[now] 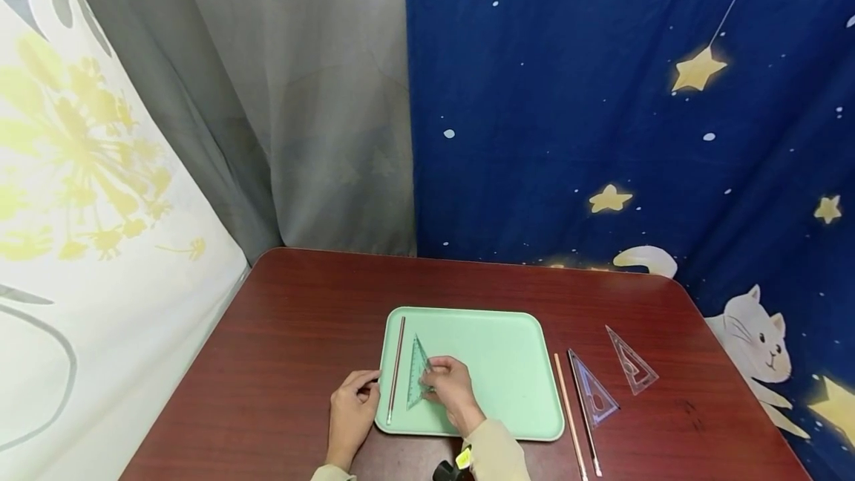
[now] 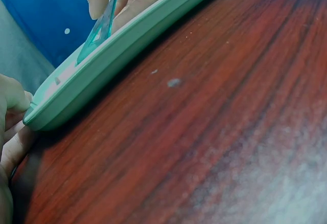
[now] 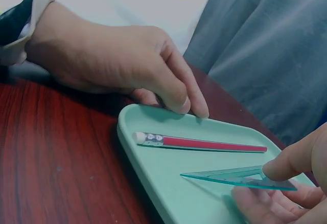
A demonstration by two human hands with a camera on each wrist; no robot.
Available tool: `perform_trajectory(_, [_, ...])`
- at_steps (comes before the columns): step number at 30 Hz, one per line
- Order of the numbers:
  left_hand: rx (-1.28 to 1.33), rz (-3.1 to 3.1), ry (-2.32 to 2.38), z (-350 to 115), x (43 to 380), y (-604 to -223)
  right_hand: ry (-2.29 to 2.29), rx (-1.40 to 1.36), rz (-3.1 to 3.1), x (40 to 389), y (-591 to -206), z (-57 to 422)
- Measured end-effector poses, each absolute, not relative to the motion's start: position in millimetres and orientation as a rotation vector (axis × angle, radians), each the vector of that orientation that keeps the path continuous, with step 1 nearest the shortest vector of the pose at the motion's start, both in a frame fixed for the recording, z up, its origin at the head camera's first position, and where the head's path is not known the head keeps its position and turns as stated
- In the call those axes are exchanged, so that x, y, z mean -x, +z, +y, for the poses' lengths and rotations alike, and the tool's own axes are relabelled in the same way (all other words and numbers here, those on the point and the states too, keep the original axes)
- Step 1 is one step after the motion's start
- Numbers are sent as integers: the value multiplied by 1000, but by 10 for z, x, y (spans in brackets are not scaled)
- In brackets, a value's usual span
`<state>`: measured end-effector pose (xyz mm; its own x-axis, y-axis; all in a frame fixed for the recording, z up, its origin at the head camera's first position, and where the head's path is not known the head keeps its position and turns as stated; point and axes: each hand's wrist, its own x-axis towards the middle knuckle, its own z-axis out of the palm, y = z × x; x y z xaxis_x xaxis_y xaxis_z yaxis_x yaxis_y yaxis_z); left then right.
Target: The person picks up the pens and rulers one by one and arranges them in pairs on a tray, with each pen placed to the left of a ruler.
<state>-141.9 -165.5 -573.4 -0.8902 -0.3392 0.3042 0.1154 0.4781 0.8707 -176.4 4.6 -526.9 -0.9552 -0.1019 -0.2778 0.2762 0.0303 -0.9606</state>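
A pale green tray (image 1: 504, 370) lies on the table. My left hand (image 1: 352, 416) grips its left rim, with the fingertips right at the edge in the right wrist view. Between thumb and fingers, my right hand (image 1: 456, 393) pinches a clear green set square (image 1: 415, 377) over the left part of the tray. In the right wrist view, the set square (image 3: 230, 175) is tilted, with its shadow on the tray below. A red pencil (image 3: 204, 143) with a white eraser lies in the tray, along the left side, beside the set square.
Right of the tray, a light wooden-coloured pencil (image 1: 568, 410) and a dark pencil (image 1: 584, 414) lie on the brown table (image 1: 300, 310). A bluish clear set square (image 1: 604, 403) touches the dark pencil's side. Another clear set square (image 1: 632, 364) lies farther right. Curtains hang behind.
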Motion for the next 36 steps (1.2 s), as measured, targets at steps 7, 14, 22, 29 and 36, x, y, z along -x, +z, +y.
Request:
perform_trajectory(7, [-184, -2299, -1384, -1667, 1416, -5702, -1928, -110, 2192, 1690, -5183, 35])
perform_trajectory(14, [-212, -2326, -1378, -1679, 1422, -5695, -1879, -65, 2234, 1642, -5122, 14])
perform_trajectory(22, [-229, -2340, -1376, -1675, 1424, -5709, -1847, -81, 2266, 1606, -5108, 59])
perform_trajectory(29, [-237, -2348, -1387, -1664, 1419, -5718, -1826, -77, 2284, 1599, -5115, 126])
perform_trajectory(36, [-228, -2334, -1359, -1655, 1420, -5698, -1820, -93, 2291, 1614, -5120, 185])
